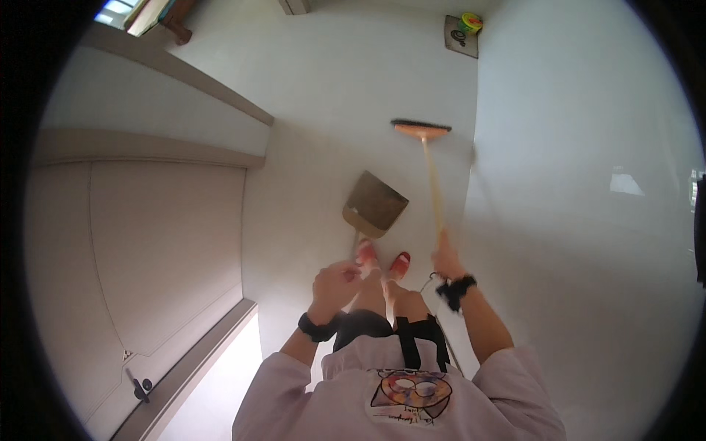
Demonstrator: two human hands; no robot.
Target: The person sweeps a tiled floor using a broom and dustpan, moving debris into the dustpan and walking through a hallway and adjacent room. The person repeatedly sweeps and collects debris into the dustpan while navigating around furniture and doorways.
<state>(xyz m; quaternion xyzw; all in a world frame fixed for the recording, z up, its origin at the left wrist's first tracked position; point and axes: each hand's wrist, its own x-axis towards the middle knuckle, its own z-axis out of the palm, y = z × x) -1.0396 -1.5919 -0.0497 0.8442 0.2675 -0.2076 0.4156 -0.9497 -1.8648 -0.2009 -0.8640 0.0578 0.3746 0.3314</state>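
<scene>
A broom with an orange head and dark bristles rests on the pale floor ahead of me. My right hand is closed around the upper end of its yellow stick. To the left of the broom, a brownish long-handled dustpan lies turned at an angle on the floor. Its handle runs back to my left hand, whose fingers are curled round it; the grip itself is partly hidden and blurred. I see a dark band on each wrist.
My feet in red slippers stand just behind the dustpan. A white wall rises on the right. On the left is a closed door with a dark lever handle. A mat with a yellow-green tub lies far ahead.
</scene>
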